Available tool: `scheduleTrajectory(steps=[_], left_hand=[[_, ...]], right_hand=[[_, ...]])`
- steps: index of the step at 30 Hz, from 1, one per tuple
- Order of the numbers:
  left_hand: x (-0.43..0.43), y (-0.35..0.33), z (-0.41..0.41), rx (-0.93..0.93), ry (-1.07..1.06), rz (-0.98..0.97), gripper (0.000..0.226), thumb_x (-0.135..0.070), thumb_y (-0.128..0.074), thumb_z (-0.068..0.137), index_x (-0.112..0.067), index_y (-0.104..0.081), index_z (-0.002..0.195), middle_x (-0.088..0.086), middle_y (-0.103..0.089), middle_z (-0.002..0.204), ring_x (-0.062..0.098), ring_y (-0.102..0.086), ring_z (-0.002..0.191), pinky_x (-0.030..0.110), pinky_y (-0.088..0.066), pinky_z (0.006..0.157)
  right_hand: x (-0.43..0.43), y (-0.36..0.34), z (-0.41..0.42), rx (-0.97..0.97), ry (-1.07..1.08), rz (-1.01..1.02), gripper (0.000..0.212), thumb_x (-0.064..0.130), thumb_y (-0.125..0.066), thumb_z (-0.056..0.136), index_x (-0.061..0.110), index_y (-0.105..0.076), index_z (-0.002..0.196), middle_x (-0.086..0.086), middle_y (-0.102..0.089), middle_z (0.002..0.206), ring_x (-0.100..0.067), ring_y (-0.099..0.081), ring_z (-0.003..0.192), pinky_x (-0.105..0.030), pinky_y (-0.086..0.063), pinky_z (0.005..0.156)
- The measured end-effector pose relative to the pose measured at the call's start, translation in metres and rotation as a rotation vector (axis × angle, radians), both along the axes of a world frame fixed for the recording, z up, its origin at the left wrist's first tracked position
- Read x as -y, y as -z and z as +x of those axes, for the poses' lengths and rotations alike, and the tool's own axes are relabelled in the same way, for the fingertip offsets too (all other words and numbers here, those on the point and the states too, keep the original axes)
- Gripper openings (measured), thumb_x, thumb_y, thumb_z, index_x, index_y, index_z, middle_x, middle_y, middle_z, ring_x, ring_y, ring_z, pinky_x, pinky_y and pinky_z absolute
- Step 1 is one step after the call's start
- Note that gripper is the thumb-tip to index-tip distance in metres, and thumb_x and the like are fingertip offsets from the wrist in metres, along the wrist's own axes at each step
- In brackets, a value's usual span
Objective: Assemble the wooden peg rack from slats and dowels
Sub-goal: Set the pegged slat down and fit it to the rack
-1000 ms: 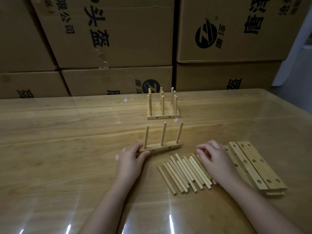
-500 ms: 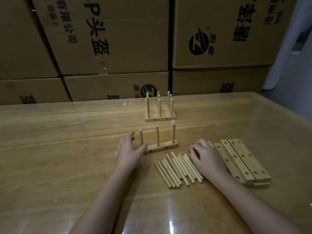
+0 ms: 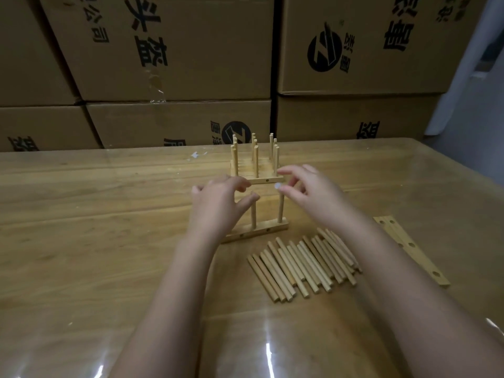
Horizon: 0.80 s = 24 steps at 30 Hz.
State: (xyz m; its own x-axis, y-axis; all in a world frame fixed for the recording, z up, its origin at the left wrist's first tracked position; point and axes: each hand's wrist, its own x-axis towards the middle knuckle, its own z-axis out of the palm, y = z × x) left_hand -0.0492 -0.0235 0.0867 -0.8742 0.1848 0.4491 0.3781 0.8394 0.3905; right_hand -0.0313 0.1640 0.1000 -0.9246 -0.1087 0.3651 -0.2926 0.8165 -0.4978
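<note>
A wooden slat [image 3: 257, 232] lies on the table with upright dowels in it; two show, at the middle [image 3: 253, 216] and the right [image 3: 281, 211]. My left hand [image 3: 218, 205] hovers over its left end with loosely curled fingers, hiding that end, and its thumb is at the top of the middle dowel. My right hand [image 3: 308, 195] hovers with spread fingers, its thumb touching the top of the right dowel. Whether either hand pinches a dowel is unclear. A finished peg rack [image 3: 256, 165] stands just behind the slat.
Several loose dowels [image 3: 302, 266] lie in a row in front of the slat. Flat slats with holes [image 3: 409, 246] lie at the right, partly behind my right forearm. Stacked cardboard boxes [image 3: 177, 50] wall off the far edge of the glossy wooden table [image 3: 81, 227].
The slat with dowels has slid away from me, toward the finished rack. Both hands have lifted off the table to the dowel tops; the right hand has left the loose dowels.
</note>
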Motion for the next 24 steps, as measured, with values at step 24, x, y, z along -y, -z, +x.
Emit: scheduleTrajectory(steps=[24], left_hand=[[-0.003, 0.020, -0.012, -0.131, 0.068, -0.019, 0.024, -0.036, -0.061, 0.090, -0.025, -0.070, 0.109, -0.007, -0.073, 0.103, 0.013, -0.062, 0.103, 0.035, -0.023, 0.102]], right_hand=[[0.006, 0.030, -0.024, -0.013, 0.098, 0.160, 0.015, 0.027, -0.054, 0.091, 0.022, -0.064, 0.101, 0.002, -0.068, 0.086, -0.015, -0.063, 0.076, -0.036, -0.052, 0.072]])
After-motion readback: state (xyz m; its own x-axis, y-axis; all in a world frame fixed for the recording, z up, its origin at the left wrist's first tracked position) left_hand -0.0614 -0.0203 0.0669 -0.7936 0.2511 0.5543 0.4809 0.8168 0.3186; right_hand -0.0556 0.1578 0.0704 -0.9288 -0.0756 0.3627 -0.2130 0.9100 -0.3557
